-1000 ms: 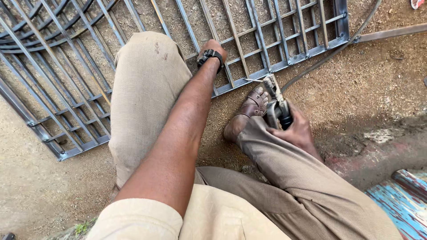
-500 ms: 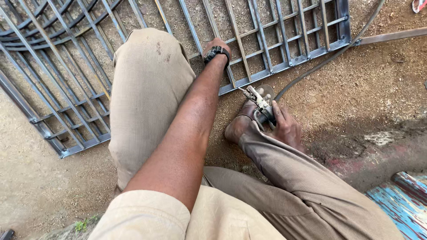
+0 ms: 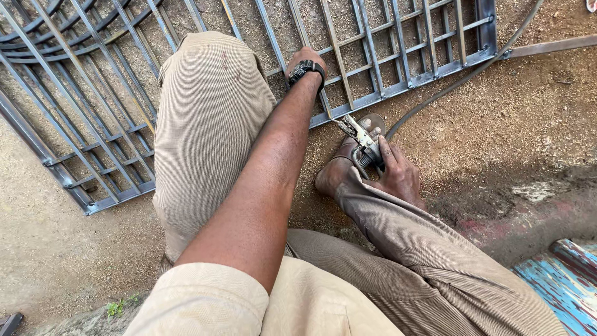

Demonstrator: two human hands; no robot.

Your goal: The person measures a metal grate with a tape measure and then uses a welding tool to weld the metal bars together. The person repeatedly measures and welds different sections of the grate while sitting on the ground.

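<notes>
I squat over a grey metal grille (image 3: 404, 81) that lies flat on sandy ground. My left hand (image 3: 305, 55), with a black watch on the wrist, rests on a bar near the grille's front edge; its fingers are hidden behind the wrist. My right hand (image 3: 398, 177) grips a clamp-like metal electrode holder (image 3: 359, 138) beside my brown shoe (image 3: 336, 174). The holder's tip points at the grille's front edge, just below my left hand.
A dark cable (image 3: 454, 81) runs from the holder up to the top right, past the grille's corner. A flat metal bar (image 3: 553, 45) lies beyond that corner. A worn blue painted surface (image 3: 559, 280) sits at the bottom right.
My right hand has carried the holder left and forward, from beside my shoe to close against the grille's front edge. My left hand has stayed on the grille.
</notes>
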